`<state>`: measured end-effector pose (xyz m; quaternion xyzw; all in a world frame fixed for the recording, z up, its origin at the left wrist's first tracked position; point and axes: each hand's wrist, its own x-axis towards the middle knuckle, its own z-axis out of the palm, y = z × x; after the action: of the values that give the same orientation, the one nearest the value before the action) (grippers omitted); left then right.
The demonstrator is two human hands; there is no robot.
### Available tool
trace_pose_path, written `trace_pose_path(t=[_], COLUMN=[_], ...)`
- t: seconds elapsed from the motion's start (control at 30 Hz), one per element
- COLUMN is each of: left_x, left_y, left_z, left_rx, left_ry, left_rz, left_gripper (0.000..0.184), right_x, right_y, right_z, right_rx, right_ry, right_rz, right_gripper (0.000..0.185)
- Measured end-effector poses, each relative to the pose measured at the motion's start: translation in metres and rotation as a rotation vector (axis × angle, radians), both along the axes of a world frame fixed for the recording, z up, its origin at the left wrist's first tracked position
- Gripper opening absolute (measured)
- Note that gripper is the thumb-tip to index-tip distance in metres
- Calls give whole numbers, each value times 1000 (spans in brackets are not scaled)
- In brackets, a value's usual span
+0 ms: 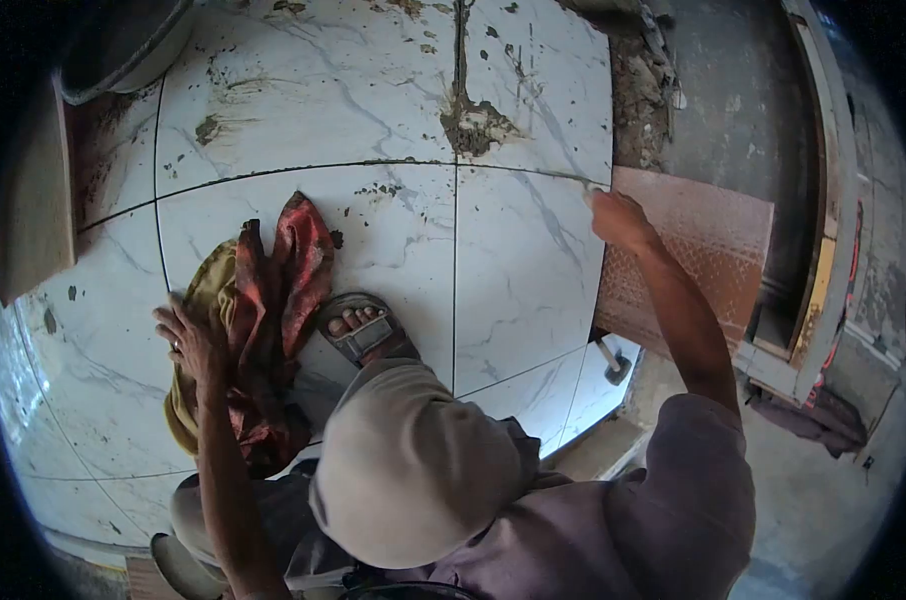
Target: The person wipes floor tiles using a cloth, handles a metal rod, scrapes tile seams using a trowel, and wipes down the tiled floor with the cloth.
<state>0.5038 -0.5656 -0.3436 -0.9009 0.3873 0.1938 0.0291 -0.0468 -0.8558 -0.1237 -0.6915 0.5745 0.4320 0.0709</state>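
Observation:
My left hand (190, 340) rests with its fingers spread at the edge of a crumpled cloth, partly on the white marbled floor tile (393, 240). The cloth (298, 240) is red and olive and lies beside my sandalled foot (365, 325). Further right, my right hand (621, 216) is closed at the tile's right edge, by the end of a dark joint line. Something small and pale shows at its fingertips, too small to name. A brown patterned tile (708, 250), seen from its ridged face, lies just beside and beneath the right forearm.
A dark tub (133, 60) stands at the upper left, above a brown board (38, 200). Patches of wet mortar (473, 125) dirty the tiles ahead. Broken mortar (641, 95) lines the tiles' right edge. A small tool (613, 362) lies near the right elbow. A wooden frame (823, 270) stands far right.

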Motion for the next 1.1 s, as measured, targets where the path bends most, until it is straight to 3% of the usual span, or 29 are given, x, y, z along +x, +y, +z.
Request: trace_pose_path(t=[0.13, 0.2, 0.3, 0.4, 0.5, 0.67, 0.77, 0.83, 0.9, 0.97, 1.0, 1.1], left_x=[7, 7, 14, 20, 17, 9, 18, 23, 19, 21, 22, 22], left_y=[6, 3, 3, 5, -3, 4, 6, 15, 13, 13, 14, 14], left_z=[-6, 8, 13, 15, 6, 3, -6, -18, -19, -20, -21, -22], left_rx=[43, 66, 94, 94, 147, 202, 207, 201, 157, 161, 146, 119], left_ry=[-38, 21, 55, 82, 67, -67, -37, -64, -97, -56, -49, -50], left_rz=[-129, -144, -215, -266, -271, -281, -278, -337, -281, -270, -265, -265], left_gripper=[83, 85, 86, 92, 95, 93, 92, 92, 92, 92, 93, 94], right_x=[89, 121, 152, 143, 87, 29, 11, -2, -18, -20, -5, -4], right_y=[25, 37, 44, 63, 107, 220, 294, 325, 349, 363, 355, 369], right_z=[32, 48, 77, 94, 58, -3, 11, 35, 52, 72, 84, 72], right_rx=[52, -21, -2, -202, -411, -524, -428, -108, -57, 215, 287, 397], right_ry=[-12, -292, -434, -597, -660, -584, -549, -356, -323, -252, -289, -239], right_rz=[52, 20, -8, -142, -82, -269, -397, -481, -438, -333, -165, 2], right_gripper=[29, 37, 50, 44, 47, 44, 37, 38, 37, 38, 39, 37])
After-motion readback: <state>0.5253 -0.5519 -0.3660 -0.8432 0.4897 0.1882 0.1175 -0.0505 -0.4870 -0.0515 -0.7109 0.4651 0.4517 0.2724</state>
